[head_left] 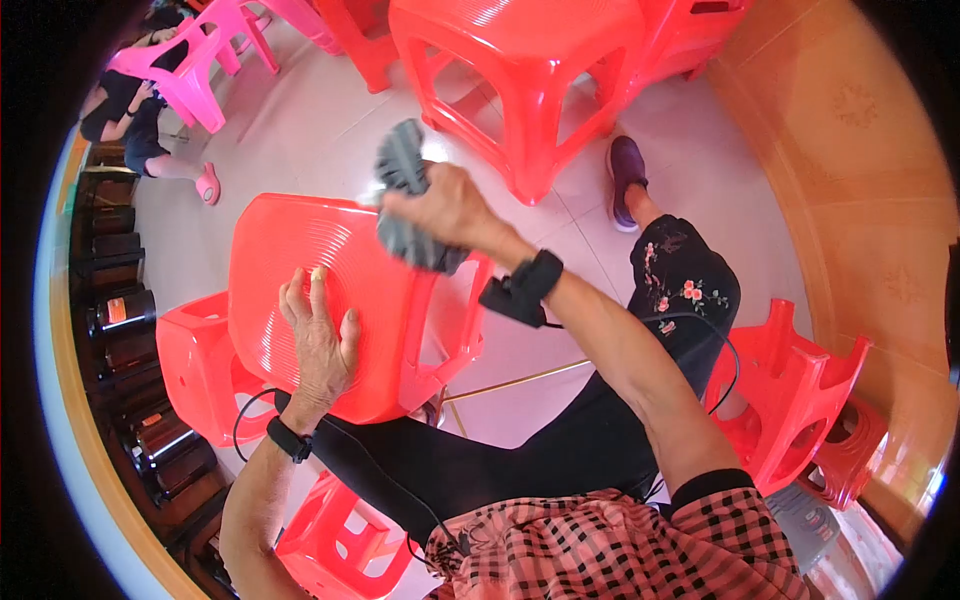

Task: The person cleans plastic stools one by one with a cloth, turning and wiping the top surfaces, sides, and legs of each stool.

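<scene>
A red plastic stool (385,345) stands tilted before me, its ridged seat facing up. My left hand (322,345) lies on that seat with the fingers spread. My right hand (452,205) is closed around a grey striped cloth (402,160), which hangs out above and below the fist at the seat's far right corner. Whether the cloth touches the stool I cannot tell, as it is smeared by motion.
A larger red stool (530,90) stands ahead. More red stools (785,400) are at my right and beside my left arm. Pink stools (195,75) and another person (125,110) are at the upper left. Dark canisters (125,310) line the left, and a wooden panel (850,180) the right.
</scene>
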The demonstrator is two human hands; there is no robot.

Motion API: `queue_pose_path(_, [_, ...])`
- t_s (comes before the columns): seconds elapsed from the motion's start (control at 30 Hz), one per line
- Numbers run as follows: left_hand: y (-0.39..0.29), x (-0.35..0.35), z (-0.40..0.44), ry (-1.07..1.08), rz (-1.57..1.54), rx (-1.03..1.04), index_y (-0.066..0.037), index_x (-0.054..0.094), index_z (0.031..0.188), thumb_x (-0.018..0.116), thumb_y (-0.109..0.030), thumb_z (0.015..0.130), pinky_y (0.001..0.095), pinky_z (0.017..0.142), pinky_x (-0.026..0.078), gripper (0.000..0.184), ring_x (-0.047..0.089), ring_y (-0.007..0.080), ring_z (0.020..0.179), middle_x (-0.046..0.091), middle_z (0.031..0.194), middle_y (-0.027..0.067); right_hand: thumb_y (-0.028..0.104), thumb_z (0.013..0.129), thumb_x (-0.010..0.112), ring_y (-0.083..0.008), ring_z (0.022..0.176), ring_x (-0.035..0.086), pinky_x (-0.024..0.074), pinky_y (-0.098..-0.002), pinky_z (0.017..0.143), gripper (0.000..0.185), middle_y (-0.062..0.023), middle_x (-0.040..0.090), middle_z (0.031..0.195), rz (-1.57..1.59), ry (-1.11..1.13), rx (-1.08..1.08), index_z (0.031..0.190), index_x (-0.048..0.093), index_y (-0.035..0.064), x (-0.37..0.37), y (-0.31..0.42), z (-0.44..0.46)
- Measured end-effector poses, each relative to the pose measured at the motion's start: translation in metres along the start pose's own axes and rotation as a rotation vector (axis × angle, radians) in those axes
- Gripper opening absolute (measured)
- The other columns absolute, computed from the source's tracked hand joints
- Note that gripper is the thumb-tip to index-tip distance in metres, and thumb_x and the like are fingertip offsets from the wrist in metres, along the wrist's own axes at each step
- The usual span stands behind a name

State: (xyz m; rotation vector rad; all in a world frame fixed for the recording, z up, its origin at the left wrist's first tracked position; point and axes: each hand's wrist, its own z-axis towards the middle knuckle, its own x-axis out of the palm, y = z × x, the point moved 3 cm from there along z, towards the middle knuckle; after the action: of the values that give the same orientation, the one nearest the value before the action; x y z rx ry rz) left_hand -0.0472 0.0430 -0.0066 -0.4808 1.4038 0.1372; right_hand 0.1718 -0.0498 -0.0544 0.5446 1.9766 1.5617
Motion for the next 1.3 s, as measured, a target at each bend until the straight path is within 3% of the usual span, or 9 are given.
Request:
queue_pose_path(0.1, [0.0,0.001,0.0,0.005,0.012,0.004,0.0,0.032,0.135,0.051,-0.029,0.088,0.0556,0.105,0.022,0.059,0.021,0.0482,0.127,0.024,0.137,0.0277,0.044,0.069,0.067,-0.0314,0.074,0.067,0.0534,-0.0387,0.066,0.046,-0.0225,0.066,0.077,-0.192,-0.029,0.114,0.076,0.064,-0.0022,-0.009,-0.023,0.02])
queue_pose_path(0.2, [-0.001,0.001,0.0,-0.009,0.02,0.009,-0.001,0.032,0.135,0.052,-0.029,0.087,0.0556,0.105,0.021,0.059,0.021,0.0471,0.128,0.024,0.137,0.0267,0.027,0.073,0.066,-0.0242,0.068,0.066,0.0533,-0.0355,0.063,0.03,-0.0168,0.066,0.072,0.098,-0.008,-0.107,0.08,0.065,-0.0022,-0.001,0.026,-0.022])
queue_pose_path(0.3, [0.003,0.001,0.0,0.061,-0.018,0.087,0.0,0.033,0.134,0.052,-0.027,0.087,0.054,0.106,0.019,0.058,0.021,0.0455,0.128,0.024,0.137,0.0255,0.017,0.064,0.069,-0.0309,0.092,0.059,0.0535,-0.0384,0.071,0.031,-0.0197,0.06,0.094,-0.245,-0.121,-0.771,0.088,0.062,-0.001,0.037,0.07,-0.064])
queue_pose_path(0.4, [0.017,0.02,-0.009,0.054,-0.325,-0.058,0.001,0.032,0.134,0.052,-0.025,0.087,0.052,0.108,0.016,0.058,0.02,0.0443,0.129,0.024,0.138,0.0246,0.022,0.061,0.072,-0.0345,0.095,0.056,0.0535,-0.0421,0.07,0.035,-0.0191,0.056,0.101,-0.487,-0.009,-0.822,0.086,0.061,0.0001,0.057,0.068,-0.06])
queue_pose_path(0.43, [0.023,0.017,-0.008,0.122,-0.102,-0.011,0.002,0.03,0.136,0.051,-0.024,0.088,0.0508,0.109,0.015,0.059,0.019,0.0444,0.129,0.024,0.138,0.0251,0.027,0.06,0.074,-0.0358,0.094,0.056,0.0532,-0.0437,0.068,0.039,-0.0181,0.055,0.102,-0.549,-0.054,-0.823,0.085,0.062,-0.0002,0.057,0.066,-0.052])
queue_pose_path(0.67, [0.001,0.001,0.003,0.009,0.015,-0.014,-0.001,0.029,0.138,0.049,-0.025,0.088,0.0529,0.107,0.018,0.059,0.019,0.0431,0.131,0.023,0.139,0.0253,0.033,0.066,0.072,-0.0307,0.085,0.06,0.0522,-0.0394,0.069,0.039,-0.0177,0.06,0.089,-0.268,-0.236,-0.601,0.084,0.064,-0.0003,0.015,0.054,0.001])
queue_pose_path(0.9, [0.003,0.002,0.003,0.024,0.002,-0.054,-0.002,0.03,0.137,0.05,-0.03,0.088,0.0532,0.107,0.018,0.06,0.019,0.0425,0.131,0.023,0.14,0.0233,0.046,0.07,0.071,-0.0208,0.066,0.061,0.0488,-0.0356,0.065,0.05,-0.0146,0.064,0.07,0.11,-0.206,0.023,0.081,0.065,-0.0024,-0.001,-0.051,0.025])
queue_pose_path(1.17, [0.006,0.002,-0.001,0.052,0.026,-0.066,-0.002,0.027,0.14,0.044,-0.037,0.091,0.0542,0.107,0.015,0.062,0.015,0.0409,0.134,0.019,0.145,0.0219,0.048,0.07,0.071,-0.0185,0.066,0.062,0.049,-0.032,0.063,0.052,-0.0141,0.064,0.072,0.152,-0.1,0.226,0.077,0.066,-0.0028,0.0,-0.127,0.04])
queue_pose_path(1.3, [0.004,0.0,-0.003,0.081,0.023,-0.072,-0.001,0.024,0.14,0.042,-0.04,0.093,0.0542,0.107,0.014,0.064,0.015,0.041,0.133,0.018,0.145,0.0225,0.051,0.064,0.07,-0.026,0.083,0.063,0.0497,-0.036,0.076,0.066,-0.022,0.064,0.089,0.209,-0.062,0.345,0.092,0.062,-0.0077,0.014,-0.209,0.062])
